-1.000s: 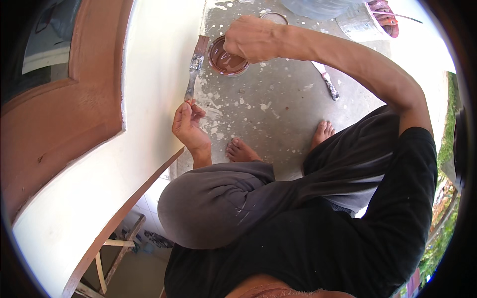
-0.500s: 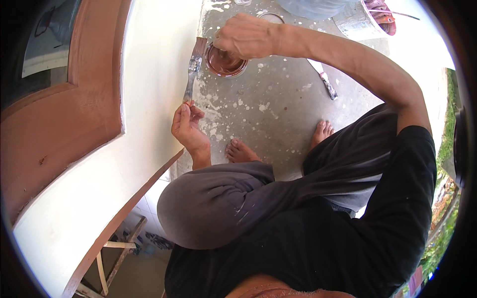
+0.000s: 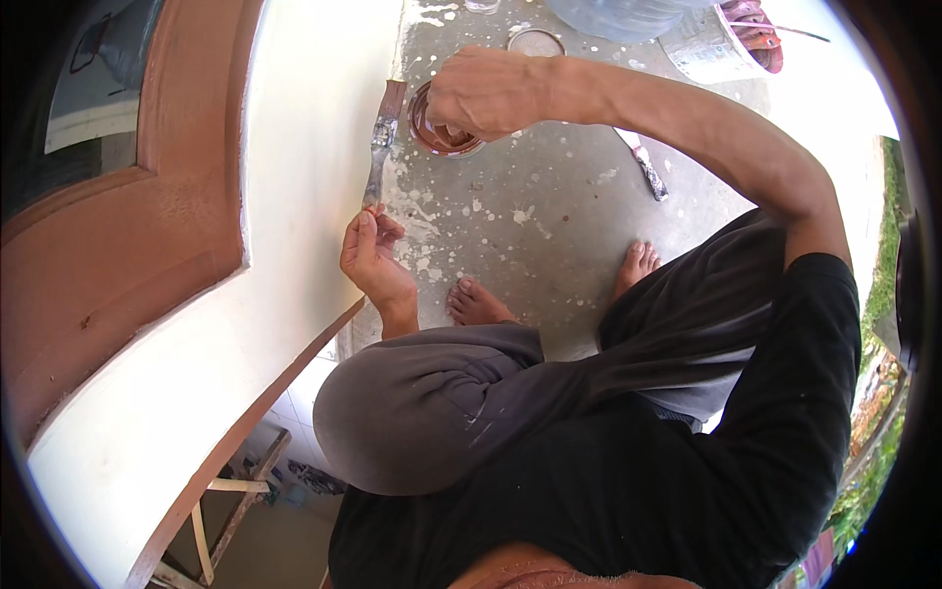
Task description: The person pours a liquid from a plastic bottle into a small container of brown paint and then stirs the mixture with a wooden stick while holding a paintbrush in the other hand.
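Between the thumb and fingers of my left hand is the handle end of a flat paintbrush. Its bristles are brown and point away from me, close beside the white wall. My right hand is closed above an open can of brown paint. The back of that hand covers part of the can's opening and hides whatever its fingers hold, if anything. The can stands on the grey, paint-spattered floor, just right of the brush.
A round lid or ring lies beyond the can. A paint-stained scraper-like tool rests right of it. Farther back are a large clear plastic container and a white bucket with cloth inside. A brown-framed door is at left.
My right hand has shifted slightly nearer over the paint can, now hiding more of its opening. The left hand and brush have stayed nearly in place.
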`<action>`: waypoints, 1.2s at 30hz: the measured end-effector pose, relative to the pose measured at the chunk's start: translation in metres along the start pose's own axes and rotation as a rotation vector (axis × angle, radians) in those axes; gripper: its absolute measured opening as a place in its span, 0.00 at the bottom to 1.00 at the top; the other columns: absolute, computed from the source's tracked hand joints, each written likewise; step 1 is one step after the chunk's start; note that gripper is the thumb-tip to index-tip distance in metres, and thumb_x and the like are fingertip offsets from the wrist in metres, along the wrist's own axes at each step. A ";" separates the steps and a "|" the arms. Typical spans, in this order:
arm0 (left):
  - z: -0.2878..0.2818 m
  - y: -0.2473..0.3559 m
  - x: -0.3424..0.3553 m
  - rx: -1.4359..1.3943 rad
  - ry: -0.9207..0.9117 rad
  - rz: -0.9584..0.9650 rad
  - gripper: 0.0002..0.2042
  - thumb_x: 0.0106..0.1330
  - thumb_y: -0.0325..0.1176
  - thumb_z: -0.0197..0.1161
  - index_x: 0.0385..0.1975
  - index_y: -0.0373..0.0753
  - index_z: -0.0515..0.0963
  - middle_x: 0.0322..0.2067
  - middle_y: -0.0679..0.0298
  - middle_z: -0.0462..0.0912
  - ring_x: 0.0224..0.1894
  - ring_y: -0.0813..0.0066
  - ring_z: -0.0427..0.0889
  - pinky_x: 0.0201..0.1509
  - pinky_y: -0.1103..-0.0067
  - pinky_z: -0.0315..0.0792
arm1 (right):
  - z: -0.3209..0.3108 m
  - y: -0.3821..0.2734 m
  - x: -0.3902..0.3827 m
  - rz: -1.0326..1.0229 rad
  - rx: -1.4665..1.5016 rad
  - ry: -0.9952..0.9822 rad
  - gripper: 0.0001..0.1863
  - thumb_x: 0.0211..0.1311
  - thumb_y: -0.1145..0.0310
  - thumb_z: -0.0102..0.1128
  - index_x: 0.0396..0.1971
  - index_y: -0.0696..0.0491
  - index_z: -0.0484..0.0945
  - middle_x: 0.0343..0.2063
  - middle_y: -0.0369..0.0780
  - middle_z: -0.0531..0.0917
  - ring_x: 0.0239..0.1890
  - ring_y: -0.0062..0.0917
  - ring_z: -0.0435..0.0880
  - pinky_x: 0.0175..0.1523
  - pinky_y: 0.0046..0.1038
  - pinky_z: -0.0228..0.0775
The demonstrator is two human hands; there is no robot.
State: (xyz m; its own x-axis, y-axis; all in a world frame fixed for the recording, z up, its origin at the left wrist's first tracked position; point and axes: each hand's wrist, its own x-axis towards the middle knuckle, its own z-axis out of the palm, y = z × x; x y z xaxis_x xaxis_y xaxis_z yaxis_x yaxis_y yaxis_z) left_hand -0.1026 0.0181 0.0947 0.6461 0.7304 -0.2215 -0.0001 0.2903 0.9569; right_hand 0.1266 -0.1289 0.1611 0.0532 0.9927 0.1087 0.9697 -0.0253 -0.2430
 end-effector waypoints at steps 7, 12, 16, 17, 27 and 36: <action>-0.001 -0.001 0.001 -0.008 0.006 0.007 0.08 0.67 0.33 0.56 0.36 0.35 0.79 0.33 0.64 0.82 0.28 0.81 0.76 0.33 0.82 0.69 | -0.010 -0.004 -0.001 0.073 -0.029 -0.093 0.04 0.48 0.75 0.57 0.20 0.58 0.79 0.19 0.47 0.80 0.27 0.43 0.82 0.31 0.39 0.73; -0.001 -0.001 0.001 -0.003 0.011 0.008 0.08 0.67 0.33 0.56 0.36 0.36 0.79 0.33 0.64 0.82 0.28 0.81 0.76 0.33 0.82 0.70 | 0.004 0.004 -0.001 0.057 -0.152 0.154 0.04 0.48 0.74 0.58 0.22 0.58 0.80 0.20 0.47 0.81 0.27 0.43 0.82 0.31 0.38 0.73; -0.001 0.000 0.001 -0.003 0.004 0.009 0.08 0.67 0.33 0.56 0.36 0.36 0.79 0.33 0.64 0.82 0.28 0.81 0.76 0.32 0.82 0.69 | -0.013 -0.004 0.000 0.055 -0.043 -0.101 0.05 0.48 0.73 0.58 0.23 0.57 0.80 0.20 0.47 0.81 0.26 0.43 0.82 0.30 0.38 0.73; -0.001 0.000 0.001 -0.003 0.001 0.010 0.08 0.67 0.33 0.56 0.36 0.35 0.79 0.33 0.64 0.82 0.28 0.81 0.76 0.32 0.82 0.69 | -0.008 -0.004 0.001 0.038 -0.022 -0.040 0.05 0.48 0.73 0.58 0.24 0.57 0.80 0.20 0.47 0.81 0.26 0.43 0.82 0.30 0.38 0.73; 0.006 0.003 -0.001 -0.018 0.019 0.005 0.10 0.67 0.32 0.57 0.36 0.31 0.79 0.31 0.62 0.81 0.27 0.79 0.74 0.31 0.82 0.69 | -0.001 0.001 -0.001 0.076 -0.024 0.014 0.06 0.46 0.73 0.60 0.26 0.58 0.80 0.18 0.46 0.80 0.26 0.42 0.82 0.31 0.38 0.72; 0.005 0.003 -0.001 -0.006 0.021 -0.005 0.10 0.67 0.32 0.57 0.36 0.31 0.79 0.31 0.61 0.81 0.27 0.79 0.75 0.31 0.81 0.71 | 0.001 0.003 0.000 0.098 0.004 0.026 0.05 0.48 0.73 0.60 0.23 0.59 0.78 0.23 0.45 0.81 0.28 0.42 0.81 0.31 0.38 0.70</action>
State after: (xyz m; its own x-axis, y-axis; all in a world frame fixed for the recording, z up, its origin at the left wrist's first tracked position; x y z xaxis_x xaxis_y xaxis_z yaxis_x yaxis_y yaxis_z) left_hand -0.0991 0.0150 0.0990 0.6300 0.7417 -0.2301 -0.0018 0.2976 0.9547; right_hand 0.1291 -0.1292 0.1599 0.1538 0.9821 0.1088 0.9586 -0.1216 -0.2574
